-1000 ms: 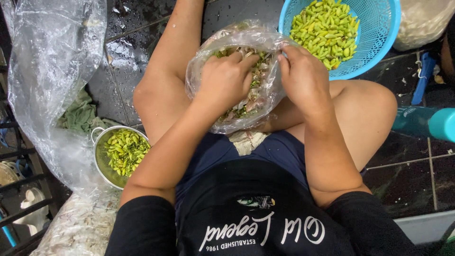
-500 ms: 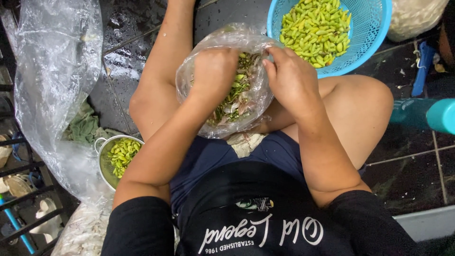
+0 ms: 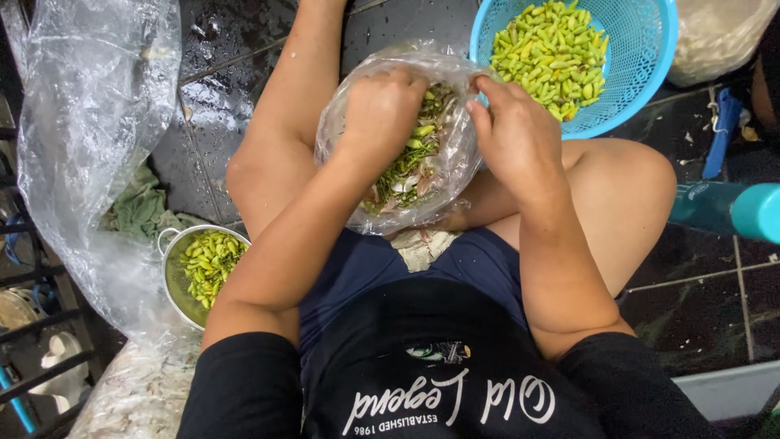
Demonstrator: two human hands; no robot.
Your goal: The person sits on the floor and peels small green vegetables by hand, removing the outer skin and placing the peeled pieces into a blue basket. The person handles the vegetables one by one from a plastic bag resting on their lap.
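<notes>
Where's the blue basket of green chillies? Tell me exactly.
The blue basket sits at the top right of the head view, on the dark floor past the right hand, beside the clear plastic bag.

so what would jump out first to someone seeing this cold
Both hands at the centre: the left hand and right hand dig into a clear plastic bag of green scraps on the lap. Upper right, a bright blue basket brims with green chillies; lower left, a metal colander holds more.
</notes>
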